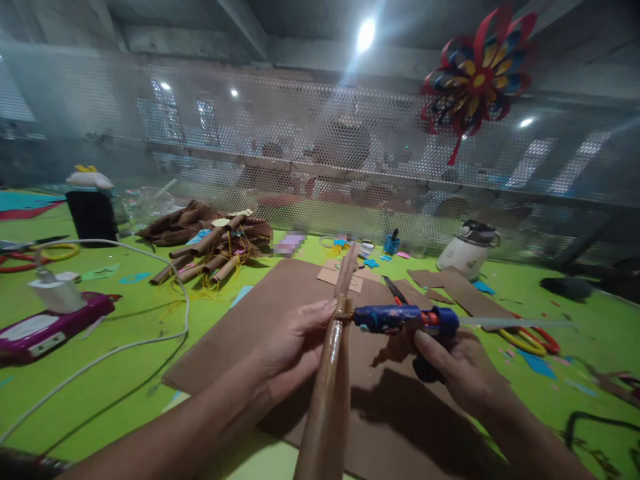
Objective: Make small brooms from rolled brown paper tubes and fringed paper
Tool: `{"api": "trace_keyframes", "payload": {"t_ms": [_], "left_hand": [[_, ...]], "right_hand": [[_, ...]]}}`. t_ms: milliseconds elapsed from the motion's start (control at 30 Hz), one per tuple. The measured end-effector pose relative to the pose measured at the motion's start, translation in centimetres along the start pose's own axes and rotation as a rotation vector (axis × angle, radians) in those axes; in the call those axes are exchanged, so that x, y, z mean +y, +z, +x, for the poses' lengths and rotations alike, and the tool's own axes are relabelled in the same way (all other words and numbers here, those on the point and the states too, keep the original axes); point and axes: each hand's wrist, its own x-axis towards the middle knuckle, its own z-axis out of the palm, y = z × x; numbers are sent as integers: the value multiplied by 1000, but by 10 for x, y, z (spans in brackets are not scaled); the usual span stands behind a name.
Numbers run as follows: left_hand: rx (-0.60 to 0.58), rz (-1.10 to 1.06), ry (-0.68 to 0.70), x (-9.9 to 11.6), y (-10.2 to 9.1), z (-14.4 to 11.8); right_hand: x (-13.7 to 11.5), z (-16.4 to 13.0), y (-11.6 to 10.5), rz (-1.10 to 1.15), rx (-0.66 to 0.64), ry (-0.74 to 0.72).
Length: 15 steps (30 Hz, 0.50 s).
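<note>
My left hand [293, 347] grips a long rolled piece of brown paper [324, 393] by its side, thumb near the upper part. The roll points away from me, and a wet-looking shine runs along its surface. In my right hand [465, 373] is a blue hot glue gun [387, 319], held sideways with its nozzle at the roll, close to my left thumb. A translucent glue stick [515, 323] sticks out of the gun's back. Beneath both hands lies a large brown paper sheet [235, 327], partly shadowed.
Brown paper tubes [205, 253] with yellow threads are heaped at the back left. A purple power strip [55, 327] with a white charger and cable [186, 307] lies left. Scissors [535, 340], a knife [395, 291] and a white kettle [467, 250] stand or lie right. Perforated metal panels rise behind the green table.
</note>
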Motion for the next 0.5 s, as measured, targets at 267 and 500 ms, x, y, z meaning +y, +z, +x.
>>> {"api": "trace_keyframes", "payload": {"t_ms": [267,500], "left_hand": [[54,31,24,0,-4,2],[32,36,30,2,-3,2]], "right_hand": [[-3,-23,3,88,-157,156],[-1,-21,1,142,-157,187]]}}
